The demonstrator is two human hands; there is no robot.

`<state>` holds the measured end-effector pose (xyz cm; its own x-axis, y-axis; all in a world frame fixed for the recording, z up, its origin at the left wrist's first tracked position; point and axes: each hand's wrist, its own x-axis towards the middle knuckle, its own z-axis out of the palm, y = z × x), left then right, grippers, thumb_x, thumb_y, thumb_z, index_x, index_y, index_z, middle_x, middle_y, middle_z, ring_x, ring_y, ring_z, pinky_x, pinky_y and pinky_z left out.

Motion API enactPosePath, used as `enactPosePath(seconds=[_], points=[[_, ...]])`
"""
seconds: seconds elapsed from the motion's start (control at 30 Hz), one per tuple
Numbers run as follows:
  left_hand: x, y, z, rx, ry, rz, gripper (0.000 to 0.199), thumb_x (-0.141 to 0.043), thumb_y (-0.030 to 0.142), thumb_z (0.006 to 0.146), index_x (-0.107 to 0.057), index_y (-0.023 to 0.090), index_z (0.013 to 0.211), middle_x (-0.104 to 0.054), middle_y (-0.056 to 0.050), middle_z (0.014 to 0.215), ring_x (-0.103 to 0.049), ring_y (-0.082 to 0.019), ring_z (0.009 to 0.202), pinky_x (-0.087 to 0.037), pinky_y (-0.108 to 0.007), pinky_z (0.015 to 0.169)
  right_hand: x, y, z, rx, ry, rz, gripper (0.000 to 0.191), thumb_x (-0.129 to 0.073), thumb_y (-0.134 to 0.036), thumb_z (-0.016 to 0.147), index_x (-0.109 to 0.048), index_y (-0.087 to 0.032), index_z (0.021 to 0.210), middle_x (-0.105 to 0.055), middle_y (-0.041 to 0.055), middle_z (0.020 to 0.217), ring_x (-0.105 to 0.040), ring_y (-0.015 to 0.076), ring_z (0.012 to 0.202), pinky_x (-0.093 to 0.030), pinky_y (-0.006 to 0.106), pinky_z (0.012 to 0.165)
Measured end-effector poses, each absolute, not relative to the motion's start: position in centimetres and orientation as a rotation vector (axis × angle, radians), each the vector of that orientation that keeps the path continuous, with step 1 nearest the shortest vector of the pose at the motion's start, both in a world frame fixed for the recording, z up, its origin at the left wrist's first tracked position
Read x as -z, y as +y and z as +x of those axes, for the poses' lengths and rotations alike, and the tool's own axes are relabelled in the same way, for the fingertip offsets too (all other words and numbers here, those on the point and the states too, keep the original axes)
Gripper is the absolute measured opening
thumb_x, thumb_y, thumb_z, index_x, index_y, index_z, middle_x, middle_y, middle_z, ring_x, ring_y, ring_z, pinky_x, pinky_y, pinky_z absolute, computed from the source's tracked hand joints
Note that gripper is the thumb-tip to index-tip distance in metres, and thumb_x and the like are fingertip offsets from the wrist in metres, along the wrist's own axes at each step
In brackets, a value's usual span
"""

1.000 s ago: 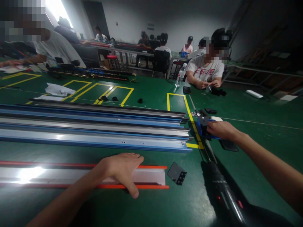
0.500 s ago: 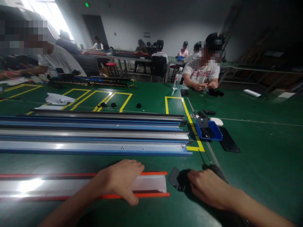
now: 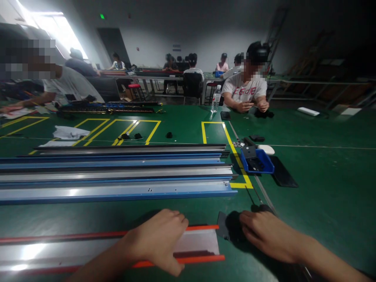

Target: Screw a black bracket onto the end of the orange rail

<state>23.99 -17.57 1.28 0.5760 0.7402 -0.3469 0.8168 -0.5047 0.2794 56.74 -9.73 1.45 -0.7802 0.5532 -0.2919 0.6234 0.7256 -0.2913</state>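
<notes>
With the left hand (image 3: 163, 237) clamped across the red-edged metal channel (image 3: 199, 242) at near centre, an unsteady rightward push could jam its end against the black bracket (image 3: 222, 223) beside the right hand (image 3: 264, 233), whose grip I cannot tell.

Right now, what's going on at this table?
A person's left hand grips an orange-edged channel across its width, near one end. The right hand is beside a dark plate just off that end; whether it holds anything is hidden. Blue-edged rails lie beyond, with a blue tray of dark parts past their ends.
</notes>
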Motion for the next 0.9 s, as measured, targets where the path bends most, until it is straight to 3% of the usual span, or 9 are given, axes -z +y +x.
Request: enactPosePath(seconds=[0.1,0.2,0.27,0.37,0.43,0.53,0.63,0.77,0.9], points=[[-1.3,-18.0,24.0,0.271,1.293,2.352,0.069,-0.068,0.068,0.065,-0.07,0.012,0.105,-0.071,-0.015,0.097,-0.068,-0.034,0.09,-0.055,-0.048,0.085,-2.1,-9.2,56.6,0.618,2.724,0.965,0.028,-0.037,-0.023,0.102,-0.063,-0.018,0.091,-0.069,0.0084,0.082,-0.066,0.021,0.07,-0.044,0.034,0.062],[-1.6,-18.6,23.8,0.278,1.305,2.326,0.082,-0.064,0.081,0.066,-0.069,0.013,0.111,-0.071,-0.017,0.106,-0.066,-0.038,0.1,-0.048,-0.056,0.1,-3.0,-7.2,56.2,0.59,2.756,1.01,0.028,-0.038,-0.026,0.103,-0.062,-0.019,0.09,-0.068,0.0071,0.083,-0.066,0.0197,0.071,-0.045,0.033,0.064],[-2.2,-18.5,22.8,0.227,1.311,2.348,0.081,-0.059,0.084,0.071,-0.068,0.016,0.113,-0.071,-0.015,0.108,-0.066,-0.036,0.102,-0.046,-0.056,0.102,-3.8,-4.6,55.5,0.517,2.821,1.053,0.025,-0.041,-0.029,0.102,-0.061,-0.019,0.09,-0.068,0.007,0.086,-0.064,0.0193,0.072,-0.046,0.033,0.066],[-3.3,-16.7,19.2,-0.026,1.444,2.457,0.049,-0.046,0.062,0.096,-0.066,0.023,0.117,-0.071,-0.009,0.113,-0.065,-0.026,0.106,-0.049,-0.042,0.098,-4.4,0.7,53.7,0.346,2.978,1.157,0.021,-0.043,-0.03,0.102,-0.061,-0.019,0.101,-0.067,0.0096,0.1,-0.065,0.0207,0.082,-0.049,0.033,0.074],[-3.7,-14.1,15.1,-0.091,1.677,2.6,0.043,-0.035,0.045,0.104,-0.067,0.02,0.116,-0.07,-0.011,0.114,-0.063,-0.027,0.107,-0.047,-0.043,0.097,-4.3,4.7,51.8,0.167,3.067,1.225,0.023,-0.047,-0.03,0.099,-0.06,-0.017,0.114,-0.066,0.0132,0.113,-0.064,0.0251,0.099,-0.049,0.036,0.086],[-3.2,-9.5,7.5,0.037,1.988,2.702,0.042,-0.031,0.03,0.103,-0.068,0.017,0.117,-0.069,-0.014,0.115,-0.062,-0.03,0.103,-0.048,-0.045,0.091,-3.3,10.3,48.6,-0.024,3.02,1.467,0.032,-0.046,-0.029,0.099,-0.057,-0.013,0.125,-0.064,0.0171,0.123,-0.059,0.0286,0.115,-0.045,0.037,0.099],[-2.0,-5.6,0.8,0.08,2.286,2.556,0.047,-0.03,0.031,0.101,-0.063,0.012,0.129,-0.066,-0.018,0.125,-0.059,-0.034,0.113,-0.046,-0.047,0.096,-1.8,14.0,45.9,-0.039,2.957,1.554,0.043,-0.042,-0.036,0.101,-0.052,-0.008,0.132,-0.061,0.0219,0.128,-0.059,0.0305,0.116,-0.044,0.039,0.099],[-0.8,-3.0,-3.9,0.148,2.415,2.317,0.051,-0.032,0.032,0.099,-0.053,0.013,0.142,-0.058,-0.018,0.142,-0.054,-0.036,0.125,-0.045,-0.047,0.099,-0.1,16.1,44.4,0.023,2.85,1.5,0.045,-0.041,-0.05,0.1,-0.067,-0.014,0.11,-0.07,0.0183,0.115,-0.063,0.0317,0.109,-0.046,0.038,0.093],[-0.4,-1.5,-5.3,0.178,2.397,2.195,0.044,-0.038,0.036,0.099,-0.065,0.018,0.129,-0.068,-0.014,0.129,-0.06,-0.032,0.118,-0.047,-0.038,0.092,0.5,16.7,44.5,0.066,2.771,1.434,0.058,-0.035,-0.063,0.099,-0.069,-0.016,0.104,-0.073,0.0171,0.11,-0.067,0.0323,0.1,-0.047,0.039,0.084]])
